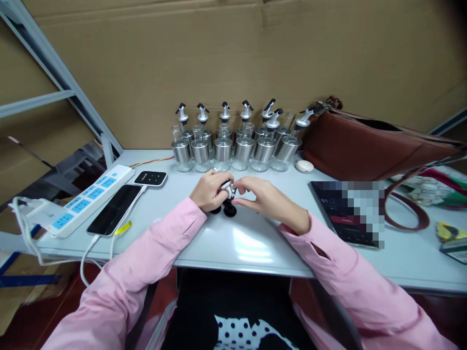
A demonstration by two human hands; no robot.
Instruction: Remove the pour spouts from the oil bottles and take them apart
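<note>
My left hand (210, 189) is closed around a silver and black bottle pourer (226, 184) just above the table. The thumb and forefinger of my right hand (257, 195) pinch at the right side of the same pourer, and the small part between them is hard to make out. Beneath it, a black round stopper end (230, 210) shows, with another dark piece partly hidden by my left hand. Beyond my hands stand several glass bottles with steel sleeves (223, 148) in two rows. Silver pourers (246, 111) with black flip caps top the back bottles and some at the right.
On the left lie a white power strip (93, 200), a black phone (116, 210) with a cable and a small black device (150, 179). To the right are a round white case (304, 166), a tablet (337, 214) and a brown leather bag (361, 146). Cardboard (233, 58) walls the back.
</note>
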